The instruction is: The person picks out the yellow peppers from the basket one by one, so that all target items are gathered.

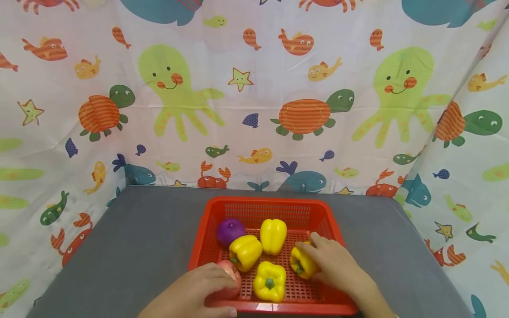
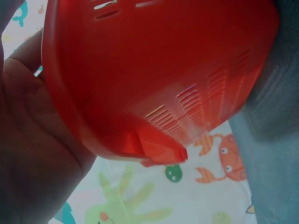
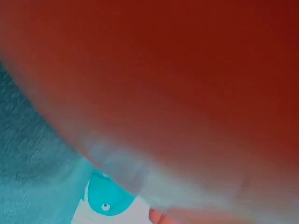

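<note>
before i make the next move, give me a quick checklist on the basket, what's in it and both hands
1. Red basket on the grey table: ok.
2. Right hand on the rightmost yellow pepper: ok.
3. That pepper lifted clear of the basket: not ok, it is inside.
4. Left hand at the pinkish-red fruit: ok.
5. Left hand's hold on that fruit secure: cannot tell.
6. Purple onion inside the basket: ok.

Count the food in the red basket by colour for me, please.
Yellow: 4 peppers
Purple: 1 onion, by the look of it
Red: 1 round fruit, partly covered by the left hand
Total: 6
</note>
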A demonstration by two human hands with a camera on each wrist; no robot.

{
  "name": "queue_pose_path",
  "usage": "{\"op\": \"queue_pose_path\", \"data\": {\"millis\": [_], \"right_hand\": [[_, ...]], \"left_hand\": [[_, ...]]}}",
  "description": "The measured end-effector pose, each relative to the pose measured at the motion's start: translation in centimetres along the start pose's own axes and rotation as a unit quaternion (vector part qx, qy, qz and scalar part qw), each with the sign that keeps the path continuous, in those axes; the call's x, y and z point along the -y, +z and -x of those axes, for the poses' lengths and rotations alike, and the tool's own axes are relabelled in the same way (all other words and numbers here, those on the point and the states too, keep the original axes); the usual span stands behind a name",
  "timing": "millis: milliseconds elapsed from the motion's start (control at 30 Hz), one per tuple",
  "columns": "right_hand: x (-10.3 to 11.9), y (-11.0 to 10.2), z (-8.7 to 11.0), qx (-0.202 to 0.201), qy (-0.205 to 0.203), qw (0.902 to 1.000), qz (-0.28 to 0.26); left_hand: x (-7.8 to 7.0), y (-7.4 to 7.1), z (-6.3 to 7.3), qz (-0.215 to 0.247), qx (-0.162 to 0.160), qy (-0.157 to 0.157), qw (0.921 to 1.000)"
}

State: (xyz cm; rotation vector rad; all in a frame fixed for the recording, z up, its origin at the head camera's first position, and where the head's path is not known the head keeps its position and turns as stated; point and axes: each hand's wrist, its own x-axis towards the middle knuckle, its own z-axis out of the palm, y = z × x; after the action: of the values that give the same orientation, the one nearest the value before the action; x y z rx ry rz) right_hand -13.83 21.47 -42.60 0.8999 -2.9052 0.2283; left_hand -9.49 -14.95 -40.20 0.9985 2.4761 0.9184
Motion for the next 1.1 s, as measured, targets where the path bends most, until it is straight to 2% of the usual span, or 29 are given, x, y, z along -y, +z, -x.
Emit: {"op": "queue_pose_path", "data": {"millis": [200,400,467,600,667,900,1100], "right_hand": [[0.0,0.2,0.1,-0.009,0.005,0.9998,-0.018],[0.1,0.3,0.1,0.013,0.0,0.9998,-0.015],[0.1,0.4,0.1,0.017,-0.004,0.9998,-0.008],[0.2,0.4,0.0,0.019,-0.015,0.9997,0.009],[0.2,0.3,0.0,0.021,-0.019,0.9995,0.013],[0.1,0.1,0.1,0.037,-0.004,0.9993,-0.006],[-0.2,-0.2,0.2,0.058,0.028,0.9962,-0.058]], "left_hand": [[-0.3,0.2,-0.2,0.033,0.011,-0.025,0.9991],[-0.4,0.8,-0.5,0.071,0.018,-0.029,0.9969],[-0.3,0.9,-0.4,0.058,0.02,-0.02,0.9979],[0.1,0.9,-0.6,0.001,0.019,0.015,0.9997],[0.2,1.0,-0.8,-0.011,0.016,0.024,0.9995],[0.1,1.2,-1.1,-0.016,0.008,0.025,0.9995],[0.4,1.4,-1.3,-0.033,0.0,0.038,0.9987]]}}
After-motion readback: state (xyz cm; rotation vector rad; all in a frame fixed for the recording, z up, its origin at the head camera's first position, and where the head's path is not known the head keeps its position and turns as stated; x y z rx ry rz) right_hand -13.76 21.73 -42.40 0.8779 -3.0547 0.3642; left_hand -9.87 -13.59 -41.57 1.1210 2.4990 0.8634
